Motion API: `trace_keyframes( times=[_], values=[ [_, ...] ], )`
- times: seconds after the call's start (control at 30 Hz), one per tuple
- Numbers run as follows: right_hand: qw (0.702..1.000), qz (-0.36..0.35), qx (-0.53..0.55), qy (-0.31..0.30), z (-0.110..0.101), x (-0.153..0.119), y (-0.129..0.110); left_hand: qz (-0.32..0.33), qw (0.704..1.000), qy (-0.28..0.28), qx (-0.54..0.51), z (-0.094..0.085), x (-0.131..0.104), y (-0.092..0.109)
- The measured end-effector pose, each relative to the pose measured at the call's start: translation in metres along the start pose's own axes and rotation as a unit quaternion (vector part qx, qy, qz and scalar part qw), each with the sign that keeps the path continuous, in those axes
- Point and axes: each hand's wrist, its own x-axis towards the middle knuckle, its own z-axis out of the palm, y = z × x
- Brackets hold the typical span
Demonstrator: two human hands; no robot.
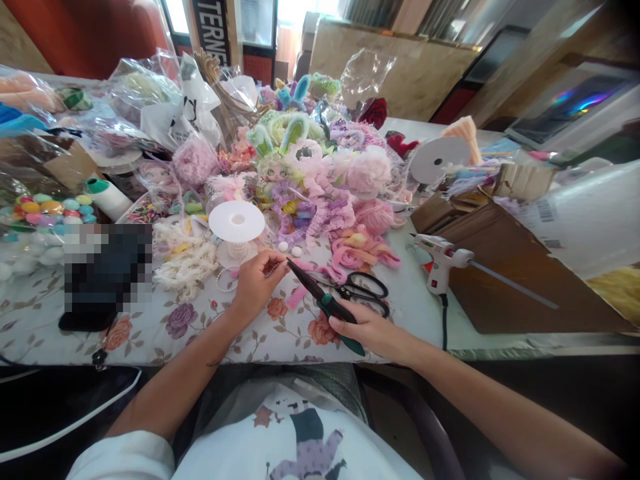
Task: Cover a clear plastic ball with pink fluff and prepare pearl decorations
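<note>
My right hand (367, 330) grips green-handled pliers (325, 303), whose dark jaws point up-left toward my left hand (255, 280). My left hand pinches something small at the plier tips; I cannot tell what it is. Just beyond my left hand stands a white spool (237, 223) wound with a string of pearl beads, and a loop of the pearl beads (226, 283) lies on the cloth beside it. Black scissors (367, 293) lie on the table right behind the pliers.
A white hot-glue gun (440, 260) rests on a brown cardboard sheet (510, 280) at right. Pink, purple and green yarn flowers and pompoms (320, 180) pile up at the middle back. A tray of coloured pompoms (47, 207) sits far left. A floral tablecloth (200, 327) covers the table.
</note>
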Motion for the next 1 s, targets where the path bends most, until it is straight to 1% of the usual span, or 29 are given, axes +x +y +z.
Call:
trace_keyframes(
  times=[0.07, 0.13, 0.27, 0.37, 0.47, 0.53, 0.57, 0.63, 0.7, 0.73, 0.8, 0.87, 0.9, 0.97, 1.0],
  values=[
    [0.999, 0.013, 0.028, -0.009, -0.001, -0.001, 0.000, 0.004, 1.000, 0.002, 0.014, 0.000, 0.000, 0.000],
    [1.000, 0.024, 0.006, -0.005, -0.002, 0.000, 0.001, 0.002, 1.000, -0.003, 0.017, 0.000, 0.000, 0.000],
    [0.995, 0.042, -0.084, 0.037, -0.003, 0.002, 0.004, -0.003, 0.999, -0.030, 0.041, 0.002, 0.001, -0.004],
    [0.989, 0.071, -0.112, 0.071, -0.001, 0.008, 0.002, -0.007, 0.996, -0.041, 0.082, 0.001, 0.003, -0.008],
    [0.984, 0.099, -0.122, 0.083, 0.001, 0.013, 0.000, -0.018, 0.994, -0.047, 0.099, 0.000, 0.005, -0.011],
    [0.988, 0.107, -0.098, 0.059, -0.001, 0.015, -0.001, -0.029, 0.993, -0.054, 0.099, -0.001, 0.006, -0.012],
    [0.990, 0.113, -0.069, 0.040, -0.002, 0.015, -0.002, -0.032, 0.993, -0.057, 0.101, -0.001, 0.007, -0.013],
    [0.992, 0.123, 0.015, 0.004, -0.006, 0.013, -0.003, -0.033, 0.992, -0.062, 0.107, -0.002, 0.007, -0.013],
    [0.987, 0.126, 0.093, -0.031, -0.011, 0.009, -0.005, -0.030, 0.992, -0.064, 0.109, -0.002, 0.008, -0.013],
    [0.985, 0.125, 0.117, -0.038, -0.013, 0.007, -0.005, -0.029, 0.992, -0.064, 0.105, -0.003, 0.008, -0.012],
    [0.983, 0.128, 0.133, -0.026, -0.015, 0.002, -0.004, -0.033, 0.994, -0.055, 0.093, -0.004, 0.008, -0.012],
    [0.987, 0.125, 0.101, 0.002, -0.016, -0.001, -0.002, -0.040, 0.995, -0.042, 0.075, -0.006, 0.009, -0.011],
    [0.991, 0.116, 0.062, 0.009, -0.016, -0.003, -0.001, -0.044, 0.996, -0.036, 0.065, -0.007, 0.009, -0.010],
    [0.995, 0.076, -0.061, 0.008, -0.014, -0.007, 0.001, -0.049, 0.997, -0.028, 0.048, -0.008, 0.010, -0.009],
    [0.989, 0.049, -0.137, 0.011, -0.012, -0.009, 0.002, -0.052, 0.997, -0.025, 0.044, -0.009, 0.010, -0.009]
  ],
)
